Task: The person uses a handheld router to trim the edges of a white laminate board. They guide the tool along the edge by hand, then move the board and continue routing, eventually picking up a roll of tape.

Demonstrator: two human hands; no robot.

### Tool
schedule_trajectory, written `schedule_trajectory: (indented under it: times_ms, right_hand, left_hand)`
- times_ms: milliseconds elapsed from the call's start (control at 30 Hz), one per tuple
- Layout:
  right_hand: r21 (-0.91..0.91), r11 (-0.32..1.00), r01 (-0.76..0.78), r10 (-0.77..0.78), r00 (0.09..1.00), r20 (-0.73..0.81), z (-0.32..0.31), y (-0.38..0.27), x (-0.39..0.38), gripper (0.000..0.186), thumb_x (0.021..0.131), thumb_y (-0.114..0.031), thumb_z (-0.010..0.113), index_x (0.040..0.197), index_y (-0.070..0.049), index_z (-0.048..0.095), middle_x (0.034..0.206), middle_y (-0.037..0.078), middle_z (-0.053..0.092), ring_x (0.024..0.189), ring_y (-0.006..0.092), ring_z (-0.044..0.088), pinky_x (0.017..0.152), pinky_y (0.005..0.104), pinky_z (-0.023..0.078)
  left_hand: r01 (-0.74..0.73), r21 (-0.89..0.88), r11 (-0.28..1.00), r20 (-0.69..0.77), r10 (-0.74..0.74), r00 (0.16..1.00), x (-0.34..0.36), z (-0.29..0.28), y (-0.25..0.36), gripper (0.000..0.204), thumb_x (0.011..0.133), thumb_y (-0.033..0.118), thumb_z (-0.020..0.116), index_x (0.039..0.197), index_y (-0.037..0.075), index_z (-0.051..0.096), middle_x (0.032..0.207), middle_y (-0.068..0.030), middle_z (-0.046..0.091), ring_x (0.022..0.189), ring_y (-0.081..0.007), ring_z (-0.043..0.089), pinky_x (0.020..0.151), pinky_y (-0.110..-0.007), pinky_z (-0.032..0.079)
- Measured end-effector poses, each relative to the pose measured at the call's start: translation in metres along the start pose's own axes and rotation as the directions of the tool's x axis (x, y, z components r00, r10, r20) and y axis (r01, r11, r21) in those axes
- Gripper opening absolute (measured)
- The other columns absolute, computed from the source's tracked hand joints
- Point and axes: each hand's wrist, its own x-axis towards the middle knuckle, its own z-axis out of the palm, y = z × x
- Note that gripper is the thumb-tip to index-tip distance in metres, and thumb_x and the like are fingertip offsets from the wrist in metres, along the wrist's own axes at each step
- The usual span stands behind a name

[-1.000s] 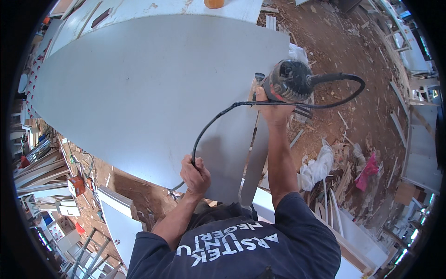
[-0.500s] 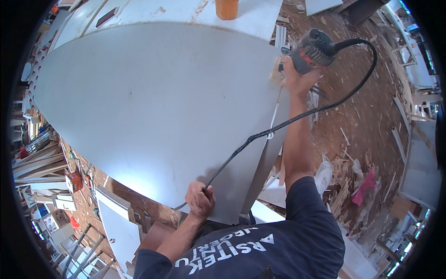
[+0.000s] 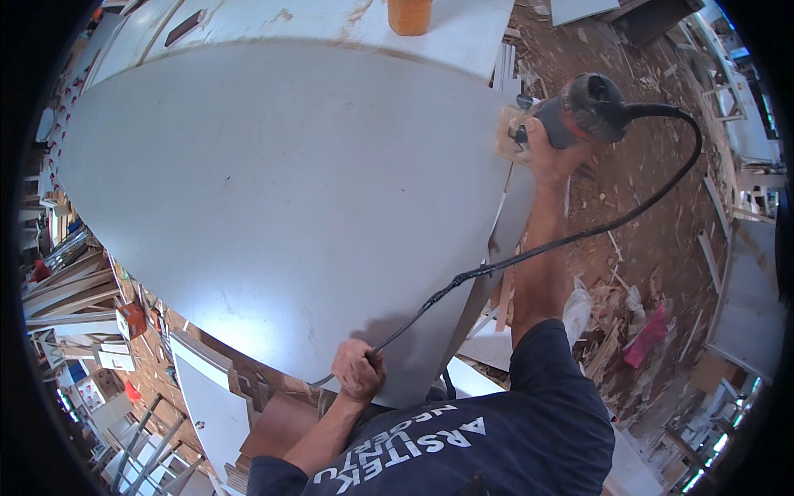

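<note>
A large pale grey panel (image 3: 273, 182) lies below me, with a narrow strip (image 3: 510, 207) along its right side, partly separated from it. My right hand (image 3: 552, 155) grips a black handheld power tool with a red band and a square base (image 3: 594, 107), likely a trim router, at the panel's far right corner. A black cable (image 3: 628, 213) loops from the tool back across the panel. My left hand (image 3: 357, 369) is closed round this cable at the panel's near edge.
A white board (image 3: 322, 25) beyond the panel carries an orange container (image 3: 409, 13). Offcuts, plastic and a pink bag (image 3: 645, 335) litter the floor at the right. Stacked timber (image 3: 74, 289), an orange box (image 3: 131, 321) and white boards (image 3: 207, 397) lie at the left.
My right hand and the tool have moved away from me and rightward along the panel's edge. The cable now stretches diagonally across the panel. My left hand has shifted slightly toward my body.
</note>
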Motion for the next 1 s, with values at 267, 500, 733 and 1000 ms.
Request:
schedule_trajectory:
  times_ms: [267, 500, 733, 1000]
  right_hand:
    - [0.077, 0.997, 0.015, -0.024, 0.992, 0.122, -0.017, 0.01, 0.009, 0.064, 0.074, -0.005, 0.081, 0.13, 0.0, 0.051, 0.107, 0.011, 0.066, 0.098, 0.0215, 0.067, 0.092, 0.0366, 0.055]
    - [-0.154, 0.984, 0.09, -0.091, 0.996, -0.001, -0.003, 0.016, 0.015, 0.067, 0.074, -0.004, 0.082, 0.131, 0.001, 0.049, 0.107, 0.011, 0.065, 0.095, 0.0196, 0.066, 0.088, 0.0332, 0.055]
    - [-0.026, 0.998, 0.054, -0.054, 0.999, 0.005, 0.007, 0.0, 0.014, 0.067, 0.073, -0.001, 0.081, 0.131, 0.001, 0.048, 0.108, 0.011, 0.065, 0.095, 0.0192, 0.066, 0.089, 0.0345, 0.055]
    - [-0.146, 0.979, 0.143, -0.154, 0.986, -0.07, 0.003, 0.018, 0.023, 0.052, 0.073, -0.005, 0.083, 0.118, 0.0, 0.059, 0.102, 0.009, 0.068, 0.088, 0.0174, 0.067, 0.084, 0.0317, 0.055]
  left_hand:
    - [0.066, -0.041, 0.997, 0.019, -0.066, 0.998, -0.001, 0.002, 0.003, 0.022, 0.096, 0.016, 0.065, 0.097, 0.007, 0.046, 0.073, -0.0092, 0.053, 0.058, -0.0271, 0.05, 0.05, -0.039, 0.038]
    - [0.071, -0.04, 0.997, 0.06, -0.068, 0.996, 0.0, -0.001, 0.001, 0.021, 0.096, 0.016, 0.065, 0.099, 0.006, 0.046, 0.072, -0.0089, 0.053, 0.056, -0.0266, 0.051, 0.049, -0.039, 0.038]
    - [0.066, -0.02, 0.998, 0.052, -0.065, 0.997, 0.003, -0.001, 0.002, 0.02, 0.097, 0.015, 0.064, 0.099, 0.006, 0.046, 0.072, -0.0093, 0.052, 0.056, -0.0264, 0.05, 0.049, -0.038, 0.038]
    - [0.069, -0.006, 0.998, 0.053, -0.069, 0.996, -0.001, -0.001, 0.002, 0.02, 0.097, 0.016, 0.064, 0.098, 0.005, 0.047, 0.072, -0.0097, 0.052, 0.055, -0.0265, 0.05, 0.049, -0.039, 0.038]
